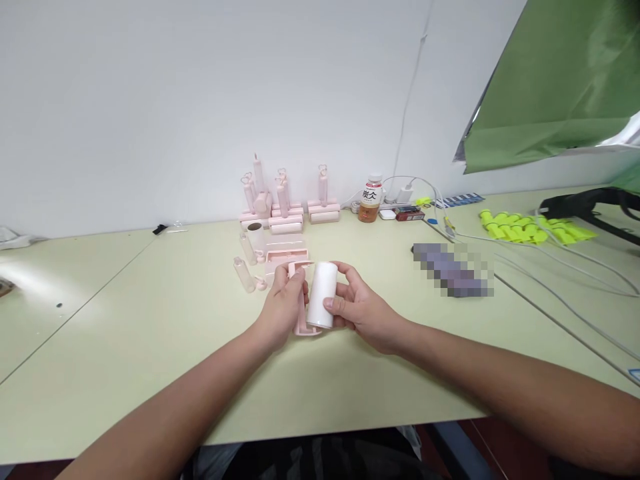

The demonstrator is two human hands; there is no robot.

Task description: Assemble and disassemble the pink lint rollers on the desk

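Both hands work above the near-centre of the pale green table (150, 320). The right hand (363, 310) grips a white roll (321, 293), fingers wrapped around its right side and thumb across the lower front. The roll stands nearly upright, tilted slightly. The left hand (286, 303) clasps a pink roller frame (301, 313), which touches the left side of the roll; the base of the frame shows below the hands.

Behind the hands lie loose pink parts (286, 255) and clear handles (245, 273). Further back, against the wall, assembled pink rollers (285, 207) stand upright in a row. To their right stands a drink bottle (371, 199); its label carries Chinese characters, too small to read with certainty. White cables (550, 267) and yellow-green pieces (525, 228) occupy the right side of the table.
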